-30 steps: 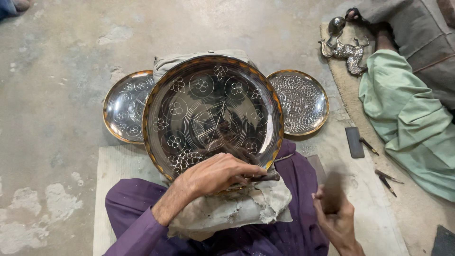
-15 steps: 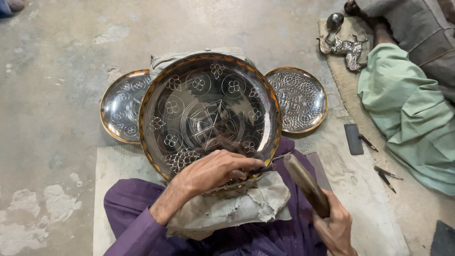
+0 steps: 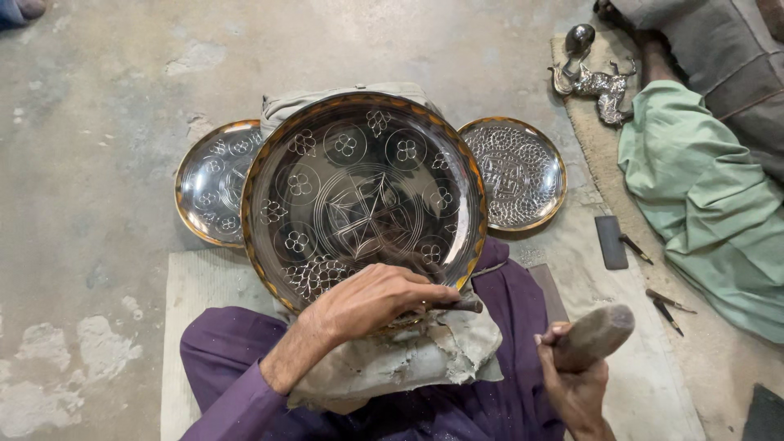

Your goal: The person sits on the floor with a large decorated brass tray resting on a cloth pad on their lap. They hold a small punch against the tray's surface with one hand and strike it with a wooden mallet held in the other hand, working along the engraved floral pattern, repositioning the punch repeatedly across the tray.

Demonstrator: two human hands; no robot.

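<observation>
Three round engraved metal plates lie in view: one large plate (image 3: 363, 196) in the middle, propped over a grey cloth pad (image 3: 408, 355) on the person's lap, a smaller plate (image 3: 211, 181) on the floor to its left, partly tucked behind it, and another small plate (image 3: 514, 171) on the floor to its right. The left hand (image 3: 371, 302) rests on the near rim of the large plate, fingers closed around a thin dark chisel (image 3: 457, 305) whose tip lies against the rim. The right hand (image 3: 576, 384), near and to the right, is clenched around one wooden mallet (image 3: 594, 336), raised clear of the plate with its head pointing to the right. On the mat to the right lie one flat dark stone (image 3: 610, 242) and three small loose tools (image 3: 665, 302). Farther right sits another person, seen only as a green garment (image 3: 702, 196), with one silvery ornamented piece (image 3: 592, 77) at the far right. Compared with half a second ago, the mallet has swung from a steep slant to nearly level, and the large plate's central cross pattern has turned a little, while the left hand keeps its place on the rim.
</observation>
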